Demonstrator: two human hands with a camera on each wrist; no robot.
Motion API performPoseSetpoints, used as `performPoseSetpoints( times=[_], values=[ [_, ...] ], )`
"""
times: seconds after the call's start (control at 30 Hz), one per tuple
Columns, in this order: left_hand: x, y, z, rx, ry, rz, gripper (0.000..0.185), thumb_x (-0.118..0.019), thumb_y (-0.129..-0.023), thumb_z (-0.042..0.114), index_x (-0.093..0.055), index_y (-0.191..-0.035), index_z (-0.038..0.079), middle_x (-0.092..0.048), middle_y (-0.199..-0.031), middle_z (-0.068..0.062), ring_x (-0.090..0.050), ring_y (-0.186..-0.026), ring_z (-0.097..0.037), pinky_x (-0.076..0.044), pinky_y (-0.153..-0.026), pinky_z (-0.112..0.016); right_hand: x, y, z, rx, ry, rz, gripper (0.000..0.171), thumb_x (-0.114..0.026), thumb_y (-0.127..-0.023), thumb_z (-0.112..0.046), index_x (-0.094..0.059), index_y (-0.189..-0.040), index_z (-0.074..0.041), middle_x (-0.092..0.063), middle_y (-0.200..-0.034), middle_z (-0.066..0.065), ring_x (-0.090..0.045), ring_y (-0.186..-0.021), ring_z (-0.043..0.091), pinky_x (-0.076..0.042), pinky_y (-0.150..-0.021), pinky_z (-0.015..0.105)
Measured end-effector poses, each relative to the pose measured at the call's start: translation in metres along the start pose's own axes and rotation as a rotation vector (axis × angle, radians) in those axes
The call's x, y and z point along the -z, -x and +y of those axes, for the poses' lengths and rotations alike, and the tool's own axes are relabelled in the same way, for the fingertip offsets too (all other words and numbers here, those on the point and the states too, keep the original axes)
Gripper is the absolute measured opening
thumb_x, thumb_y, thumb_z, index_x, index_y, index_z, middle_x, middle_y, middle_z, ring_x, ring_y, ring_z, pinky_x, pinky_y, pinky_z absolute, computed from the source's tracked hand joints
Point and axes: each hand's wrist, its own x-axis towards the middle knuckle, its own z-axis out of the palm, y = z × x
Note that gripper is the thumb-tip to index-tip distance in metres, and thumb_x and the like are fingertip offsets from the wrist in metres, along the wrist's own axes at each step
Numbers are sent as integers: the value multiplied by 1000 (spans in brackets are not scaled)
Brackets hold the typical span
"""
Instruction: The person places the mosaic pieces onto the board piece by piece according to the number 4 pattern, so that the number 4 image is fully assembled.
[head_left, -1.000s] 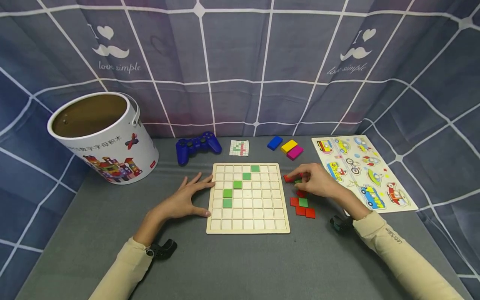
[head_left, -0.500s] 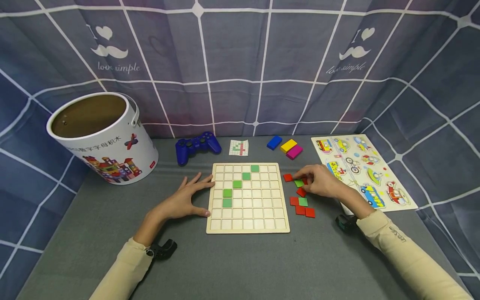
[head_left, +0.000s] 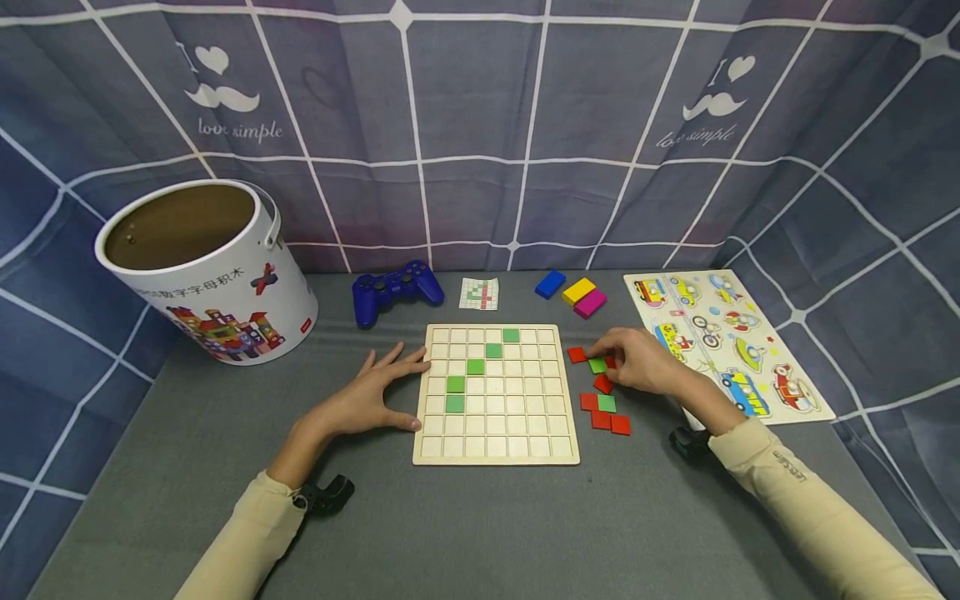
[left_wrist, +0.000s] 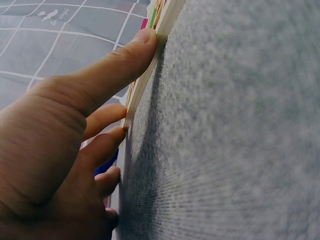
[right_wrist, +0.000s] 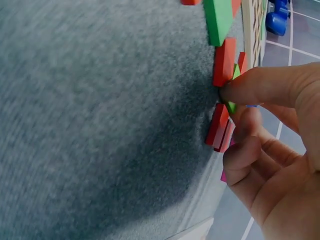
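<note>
A wooden grid board (head_left: 495, 442) lies in the middle of the grey table, with several green tiles (head_left: 475, 367) set in a diagonal on it. My left hand (head_left: 390, 392) lies flat beside it, its fingers (left_wrist: 125, 65) straight against the board's left edge (left_wrist: 150, 75). Right of the board is a loose pile of red tiles (head_left: 620, 425) and green ones. My right hand (head_left: 611, 360) rests over the pile's top. Its thumb and a finger (right_wrist: 260, 85) pinch a green tile (head_left: 597, 365) (right_wrist: 231, 106) that stands among red tiles (right_wrist: 223, 62).
A white bucket (head_left: 206, 275) stands at the back left. A blue game controller (head_left: 395, 290), a small pattern card (head_left: 478, 294), and blue (head_left: 550, 284), yellow (head_left: 577, 291) and magenta (head_left: 589, 303) blocks lie behind the board. A vehicle puzzle (head_left: 727, 342) lies on the right. Checked cloth walls surround the table.
My right hand has drawn back from a red tile at the pile's upper left, which now lies free, and has settled on the green tile. The left hand has stayed put.
</note>
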Motion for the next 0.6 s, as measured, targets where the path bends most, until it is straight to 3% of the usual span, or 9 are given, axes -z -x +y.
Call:
performPoseSetpoints(
  times=[0.27,0.6],
  values=[
    [-1,1,-1,6,-4,-3,96,-89,-72,42,-45,-152,15,-22,-165,-1,-3,-152,-36,12,-114,-63,-2,-2,-2,-5,-180,99,34,-75,-77,4,-78,-108,-10,-60,-90,8,-51,-61,14,-43,-55,26],
    [0,1,1,-13,-1,4,96,-90,-71,39,-45,-152,12,-23,-164,-5,-4,-151,-40,11,-113,-66,-18,-7,-28,41,-371,79,31,-77,-79,2,-77,-109,-7,-55,-78,10,-47,-58,15,-38,-52,25]
  ],
)
